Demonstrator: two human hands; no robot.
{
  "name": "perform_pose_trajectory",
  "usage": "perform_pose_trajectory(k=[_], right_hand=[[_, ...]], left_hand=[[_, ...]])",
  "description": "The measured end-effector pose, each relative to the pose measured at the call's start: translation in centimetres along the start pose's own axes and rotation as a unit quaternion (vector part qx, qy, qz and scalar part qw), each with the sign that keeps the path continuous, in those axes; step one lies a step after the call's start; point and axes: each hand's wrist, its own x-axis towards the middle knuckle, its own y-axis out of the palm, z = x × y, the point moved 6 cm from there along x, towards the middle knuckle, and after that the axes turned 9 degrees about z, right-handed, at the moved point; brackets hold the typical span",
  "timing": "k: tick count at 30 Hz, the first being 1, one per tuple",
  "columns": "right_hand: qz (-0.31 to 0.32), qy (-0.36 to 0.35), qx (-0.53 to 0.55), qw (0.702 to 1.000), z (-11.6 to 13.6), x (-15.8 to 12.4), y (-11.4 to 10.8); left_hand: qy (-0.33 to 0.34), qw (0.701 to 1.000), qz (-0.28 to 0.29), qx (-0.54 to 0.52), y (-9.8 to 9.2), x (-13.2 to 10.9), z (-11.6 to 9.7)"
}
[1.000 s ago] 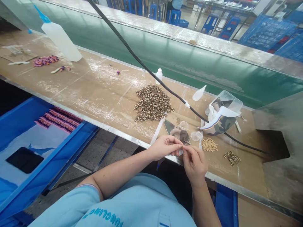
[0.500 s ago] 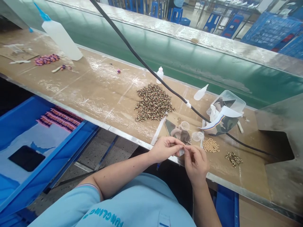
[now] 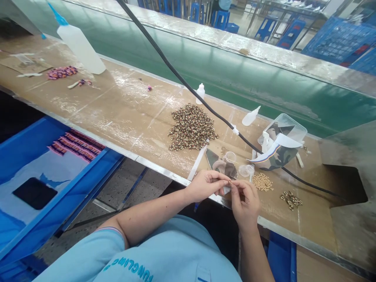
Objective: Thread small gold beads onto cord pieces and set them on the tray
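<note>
My left hand [image 3: 208,184] and my right hand [image 3: 246,199] meet at the front edge of the bench, thumbs and forefingers pinched together. A tiny piece sits between the fingertips, too small to name. Just beyond them lie a camouflage cloth piece [image 3: 226,167] and two small clear cups, one upper [image 3: 230,157] and one lower [image 3: 246,170]. Right of the cups is a pile of small tan beads [image 3: 262,182]. Farther right rests a little heap of dark-and-gold ring-like pieces [image 3: 291,199]. A much larger pile of similar pieces [image 3: 192,127] spreads to the left.
A black cable [image 3: 176,74] crosses above the bench. Behind stand a small white bottle [image 3: 200,94], a tilted dropper bottle [image 3: 251,116] and a clear tub [image 3: 289,121]. A large bottle [image 3: 80,49] is far left. A blue bin [image 3: 29,239] holds a phone [image 3: 35,193].
The view has shifted slightly, so the bench things appear a little farther right. Both hands stay together in the same pinch, with only small finger movement.
</note>
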Motion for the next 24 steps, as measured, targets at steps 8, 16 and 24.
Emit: perform_pose_trajectory(k=[8,16,24], right_hand=[[-0.012,0.006,-0.009,1.0,-0.8,-0.3,-0.3],[-0.009,0.003,0.004,1.0,-1.1,0.0,-0.2],[-0.007,0.046,0.029,0.999,-2.2,-0.4,-0.1]], left_hand=[[0.06,0.998,-0.006,0.021,-0.2,-1.3,-0.3],[0.194,0.843,-0.279,0.417,-9.2,-6.9,-6.3],[0.138,0.757,-0.328,0.547,-11.9,-5.5,-7.3]])
